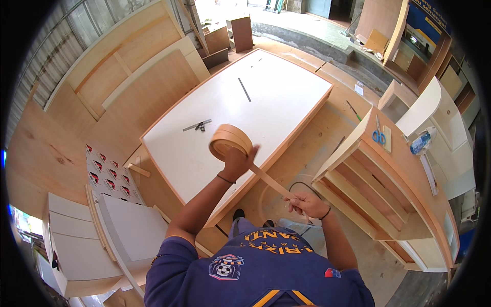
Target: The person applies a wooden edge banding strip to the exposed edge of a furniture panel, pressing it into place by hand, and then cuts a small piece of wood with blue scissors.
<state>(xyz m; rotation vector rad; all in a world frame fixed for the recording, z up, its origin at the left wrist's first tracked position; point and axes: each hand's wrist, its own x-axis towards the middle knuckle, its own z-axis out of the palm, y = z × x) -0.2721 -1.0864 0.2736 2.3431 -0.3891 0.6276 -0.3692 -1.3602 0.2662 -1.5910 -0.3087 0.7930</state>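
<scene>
Roll of wood-coloured edge banding (231,140), gripped in my raised left hand (238,162); its loose strip (270,180) runs down to my right hand (307,203), pinched there. Beyond my left hand: white panel (276,97) bearing a try square (198,125).

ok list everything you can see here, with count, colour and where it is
roll of edge banding: one, tan, raised in the left hand over the white panel
loose strip: one, tan, running from the roll to the right hand
white panel: one, white with wood-coloured edge, lying flat in the centre
try square: one, metal, on the panel's near left part
dark strip: one, dark, on the panel farther off
shelf unit: one, light wood, to the right
scissors: one, blue handles, on top of the shelf unit
plastic bottle: one, clear with blue, right of the scissors
left hand: gripping the roll
right hand: pinching the strip's end
</scene>
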